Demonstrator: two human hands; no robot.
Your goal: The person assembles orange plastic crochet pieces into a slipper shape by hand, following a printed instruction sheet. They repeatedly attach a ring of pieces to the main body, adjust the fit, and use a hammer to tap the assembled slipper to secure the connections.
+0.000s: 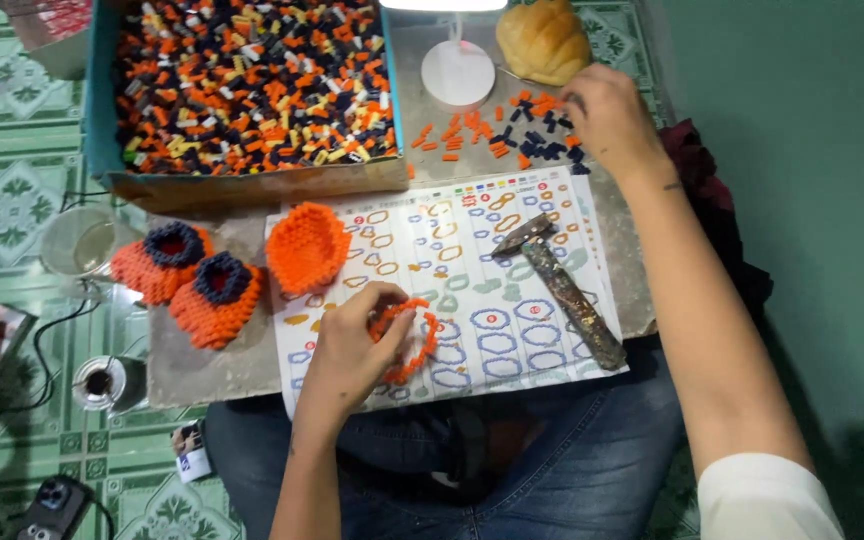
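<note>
The left hand pinches a half-built ring of small orange plastic beads over the printed pattern sheet on the counter; it looks light, floppy and likely to unravel, best held by its finished edge. The right hand curls its fingertips into loose orange and dark beads; whether it has pinched one, I cannot tell.

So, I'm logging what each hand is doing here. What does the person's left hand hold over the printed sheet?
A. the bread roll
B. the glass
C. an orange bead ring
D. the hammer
C: the left hand pinches an orange bead ring above the printed sheet, while the hammer lies untouched on the sheet.
</note>
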